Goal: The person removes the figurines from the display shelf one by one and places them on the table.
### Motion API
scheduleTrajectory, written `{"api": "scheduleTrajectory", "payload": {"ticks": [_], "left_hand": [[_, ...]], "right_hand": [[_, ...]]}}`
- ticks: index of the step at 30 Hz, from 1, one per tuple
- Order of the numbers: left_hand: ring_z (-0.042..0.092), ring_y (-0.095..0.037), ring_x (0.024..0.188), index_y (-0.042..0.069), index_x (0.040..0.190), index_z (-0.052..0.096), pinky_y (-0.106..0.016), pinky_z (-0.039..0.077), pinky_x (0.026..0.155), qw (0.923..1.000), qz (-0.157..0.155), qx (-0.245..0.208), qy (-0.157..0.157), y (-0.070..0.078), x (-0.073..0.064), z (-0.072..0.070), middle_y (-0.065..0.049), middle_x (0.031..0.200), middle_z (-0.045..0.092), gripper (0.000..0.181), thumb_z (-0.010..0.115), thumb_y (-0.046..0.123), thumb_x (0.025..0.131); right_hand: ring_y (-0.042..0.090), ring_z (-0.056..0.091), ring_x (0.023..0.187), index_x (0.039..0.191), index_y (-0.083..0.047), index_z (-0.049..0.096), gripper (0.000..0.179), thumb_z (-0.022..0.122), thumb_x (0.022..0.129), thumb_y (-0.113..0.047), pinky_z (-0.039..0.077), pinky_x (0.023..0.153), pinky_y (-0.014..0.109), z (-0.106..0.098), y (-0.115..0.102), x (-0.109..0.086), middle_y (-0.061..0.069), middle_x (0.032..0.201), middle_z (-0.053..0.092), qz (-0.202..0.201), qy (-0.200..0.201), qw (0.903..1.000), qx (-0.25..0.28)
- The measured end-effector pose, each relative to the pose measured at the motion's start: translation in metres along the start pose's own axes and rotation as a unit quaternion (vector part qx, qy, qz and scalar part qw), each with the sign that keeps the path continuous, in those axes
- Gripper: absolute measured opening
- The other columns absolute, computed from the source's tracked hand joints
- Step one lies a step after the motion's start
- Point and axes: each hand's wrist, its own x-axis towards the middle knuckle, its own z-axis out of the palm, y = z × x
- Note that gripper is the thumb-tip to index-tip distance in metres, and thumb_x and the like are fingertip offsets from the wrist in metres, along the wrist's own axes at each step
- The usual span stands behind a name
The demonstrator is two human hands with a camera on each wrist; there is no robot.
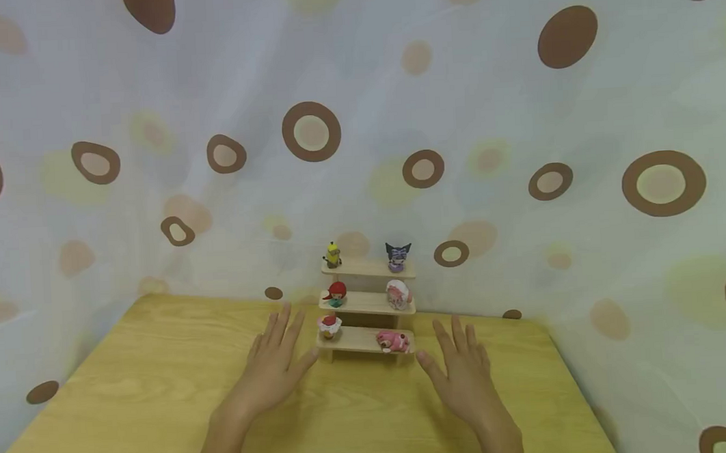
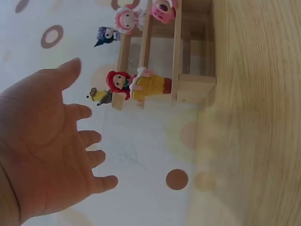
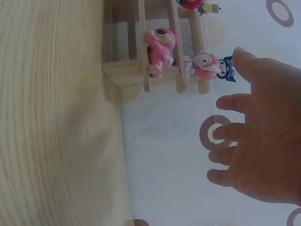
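A small three-tier wooden shelf (image 1: 361,339) stands at the table's back with two figurines on each tier. On top are a yellow minion figurine (image 1: 332,255) and a dark-eared figurine (image 1: 397,257). The middle tier bears a red-haired figurine (image 1: 336,294) and a white-and-pink figurine (image 1: 398,294). Below sit a red-topped figurine with a yellow lower part (image 1: 328,326) and a pink bear figurine (image 1: 394,341). My left hand (image 1: 270,368), fingers spread, is beside the shelf's left side. On the other side, my right hand (image 1: 465,378) is likewise spread. Both hold nothing.
The light wooden table (image 1: 361,418) extends around the shelf, its back edge near a pale wall covering (image 1: 354,63) with brown and beige spots. More of the same covering rises along the left and right sides.
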Motion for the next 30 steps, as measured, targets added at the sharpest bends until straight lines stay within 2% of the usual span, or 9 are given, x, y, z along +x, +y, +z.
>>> {"api": "scheduleTrajectory", "payload": {"ticks": [2, 4, 5, 7, 9, 13, 18, 23, 30], "left_hand": [[-0.006, -0.045, 0.161, 0.011, 0.171, 0.011, -0.075, 0.006, 0.123, 0.9985, 0.003, -0.053, -0.01, -0.004, 0.003, -0.001, -0.017, 0.177, -0.004, 0.078, 0.047, 0.049, 0.112], [-0.006, -0.042, 0.162, 0.014, 0.171, 0.006, -0.073, 0.005, 0.124, 0.9902, 0.009, -0.139, -0.01, -0.01, 0.011, -0.001, -0.013, 0.177, -0.006, 0.075, 0.042, 0.046, 0.114], [-0.005, -0.041, 0.162, 0.017, 0.171, 0.005, -0.072, 0.005, 0.125, 0.9831, 0.008, -0.183, -0.007, -0.012, 0.015, -0.001, -0.01, 0.178, -0.005, 0.073, 0.039, 0.047, 0.115], [-0.003, -0.04, 0.162, 0.023, 0.172, 0.003, -0.073, 0.005, 0.125, 0.9633, 0.01, -0.268, 0.006, -0.017, 0.026, 0.001, -0.005, 0.178, -0.004, 0.068, 0.033, 0.048, 0.116], [-0.002, -0.038, 0.163, 0.028, 0.171, 0.004, -0.073, 0.003, 0.125, 0.9445, 0.003, -0.327, 0.027, -0.021, 0.037, 0.004, 0.0, 0.178, -0.001, 0.065, 0.028, 0.051, 0.116], [-0.002, -0.033, 0.163, 0.035, 0.171, 0.008, -0.069, 0.003, 0.127, 0.9237, -0.019, -0.381, 0.034, -0.029, 0.05, 0.019, 0.005, 0.177, 0.001, 0.062, 0.019, 0.058, 0.114], [0.001, -0.032, 0.164, 0.033, 0.171, 0.013, -0.062, 0.008, 0.13, 0.9015, -0.032, -0.432, -0.003, -0.039, 0.063, 0.042, 0.001, 0.178, 0.001, 0.069, 0.008, 0.065, 0.11], [0.002, -0.038, 0.163, 0.024, 0.171, 0.017, -0.067, 0.007, 0.128, 0.8925, -0.027, -0.45, -0.015, -0.041, 0.07, 0.054, -0.004, 0.178, 0.005, 0.073, 0.005, 0.064, 0.11], [0.005, -0.043, 0.162, 0.016, 0.17, 0.018, -0.071, 0.006, 0.126, 0.8748, -0.029, -0.483, -0.026, -0.039, 0.076, 0.057, -0.018, 0.176, 0.013, 0.076, 0.003, 0.062, 0.111]], "right_hand": [[0.057, 0.003, 0.157, 0.167, -0.005, 0.027, 0.079, 0.052, 0.109, -0.053, 0.01, 0.117, 0.083, 0.003, -0.001, 0.001, 0.028, 0.174, 0.006, -0.001, -0.005, 0.9998, 0.02], [0.055, 0.017, 0.156, 0.165, -0.004, 0.031, 0.077, 0.058, 0.108, -0.048, 0.021, 0.118, 0.079, 0.006, -0.003, 0.004, 0.027, 0.172, 0.017, -0.008, -0.001, 0.9989, 0.046], [0.054, 0.025, 0.154, 0.163, -0.004, 0.034, 0.075, 0.062, 0.107, -0.045, 0.027, 0.118, 0.076, 0.008, -0.003, 0.006, 0.027, 0.17, 0.024, -0.013, 0.004, 0.9984, 0.055], [0.052, 0.038, 0.149, 0.159, -0.002, 0.041, 0.07, 0.068, 0.105, -0.037, 0.036, 0.117, 0.07, 0.011, -0.004, 0.01, 0.027, 0.164, 0.037, -0.029, 0.02, 0.9972, 0.066], [0.049, 0.044, 0.146, 0.154, -0.001, 0.047, 0.064, 0.072, 0.103, -0.031, 0.039, 0.117, 0.067, 0.016, -0.005, 0.015, 0.025, 0.159, 0.046, -0.043, 0.035, 0.9955, 0.077], [0.049, 0.046, 0.144, 0.153, -0.001, 0.05, 0.06, 0.073, 0.103, -0.025, 0.041, 0.115, 0.067, 0.026, -0.005, 0.018, 0.024, 0.157, 0.049, -0.054, 0.04, 0.9929, 0.099], [0.049, 0.048, 0.143, 0.156, -0.004, 0.047, 0.062, 0.074, 0.101, -0.015, 0.04, 0.116, 0.068, 0.038, -0.001, 0.02, 0.026, 0.155, 0.05, -0.059, 0.045, 0.991, 0.111], [0.046, 0.057, 0.134, 0.155, -0.001, 0.048, 0.06, 0.073, 0.101, -0.012, 0.048, 0.11, 0.064, 0.049, 0.001, 0.025, 0.027, 0.151, 0.054, -0.08, 0.062, 0.9895, 0.104], [0.044, 0.065, 0.125, 0.145, 0.001, 0.058, 0.051, 0.075, 0.098, -0.008, 0.051, 0.107, 0.06, 0.056, -0.001, 0.03, 0.024, 0.143, 0.062, -0.116, 0.115, 0.9857, 0.04]]}}
